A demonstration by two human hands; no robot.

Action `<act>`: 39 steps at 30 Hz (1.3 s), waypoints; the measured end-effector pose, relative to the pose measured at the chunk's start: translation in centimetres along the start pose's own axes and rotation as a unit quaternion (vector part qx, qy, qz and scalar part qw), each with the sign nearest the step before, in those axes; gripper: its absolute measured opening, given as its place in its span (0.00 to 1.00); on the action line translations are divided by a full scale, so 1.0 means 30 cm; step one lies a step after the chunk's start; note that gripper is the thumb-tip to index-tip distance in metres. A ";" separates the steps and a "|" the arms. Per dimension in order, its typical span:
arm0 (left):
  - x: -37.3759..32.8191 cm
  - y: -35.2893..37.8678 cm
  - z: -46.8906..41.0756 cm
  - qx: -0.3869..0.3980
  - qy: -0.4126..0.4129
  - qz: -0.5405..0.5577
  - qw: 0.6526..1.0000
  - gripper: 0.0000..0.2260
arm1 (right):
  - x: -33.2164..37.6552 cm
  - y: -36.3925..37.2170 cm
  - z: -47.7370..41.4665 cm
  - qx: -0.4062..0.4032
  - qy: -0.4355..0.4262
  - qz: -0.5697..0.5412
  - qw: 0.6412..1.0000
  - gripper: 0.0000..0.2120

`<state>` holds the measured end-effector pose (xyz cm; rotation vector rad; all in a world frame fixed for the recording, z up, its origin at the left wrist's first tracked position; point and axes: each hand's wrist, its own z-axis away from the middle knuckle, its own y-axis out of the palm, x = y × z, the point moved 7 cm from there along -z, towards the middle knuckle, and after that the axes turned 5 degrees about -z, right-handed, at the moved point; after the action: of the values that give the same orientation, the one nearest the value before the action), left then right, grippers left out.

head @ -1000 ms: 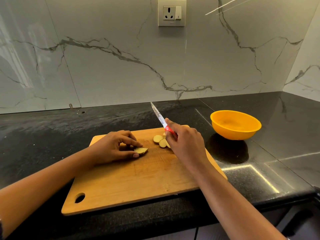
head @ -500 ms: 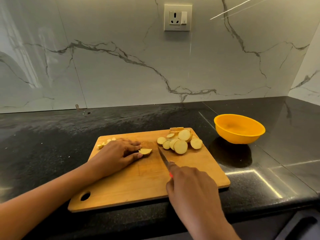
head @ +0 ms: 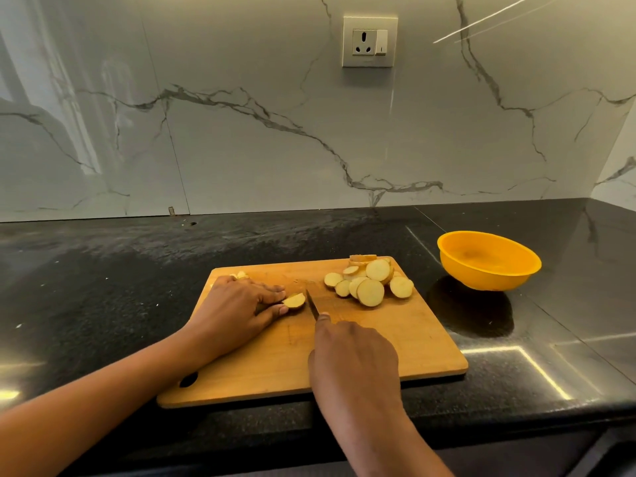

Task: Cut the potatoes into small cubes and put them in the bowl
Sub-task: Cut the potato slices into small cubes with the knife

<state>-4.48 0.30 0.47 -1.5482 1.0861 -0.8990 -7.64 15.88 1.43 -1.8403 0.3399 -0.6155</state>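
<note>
white veined marble wall (head: 241, 149) with socket (head: 370, 42), above glossy black counter (head: 103, 287).

Two slender forearms, bare along all of their visible length, each end in a bare hand: the left hand (head: 241, 315) and the right hand (head: 354, 356). The skin looks smooth, the knuckles show as low ridges on the backs of both hands, and warm indoor light falls across them. The fingernails are short and plain where they show, on the left thumb and the right forefinger, and both arms are cut off by the lower edge of the picture.
</note>
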 end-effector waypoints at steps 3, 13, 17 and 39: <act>0.002 0.005 -0.010 0.014 -0.003 0.013 1.000 0.46 | -0.031 -0.011 -0.008 -0.009 -0.007 0.004 1.000 0.23; 0.001 0.014 -0.022 0.015 -0.008 0.015 1.000 0.46 | -0.047 -0.039 0.006 -0.043 -0.038 -0.013 0.998 0.24; 0.011 0.010 -0.025 0.004 -0.002 0.053 0.999 0.49 | -0.043 -0.040 -0.002 -0.010 -0.052 -0.028 0.998 0.24; -0.019 -0.049 0.036 -0.141 0.080 0.048 0.986 0.21 | -0.067 -0.048 -0.019 -0.010 -0.061 -0.039 0.997 0.24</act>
<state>-3.36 1.30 1.64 -1.6564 1.4414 -0.8416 -9.70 16.96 2.43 -1.9090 0.1944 -0.5520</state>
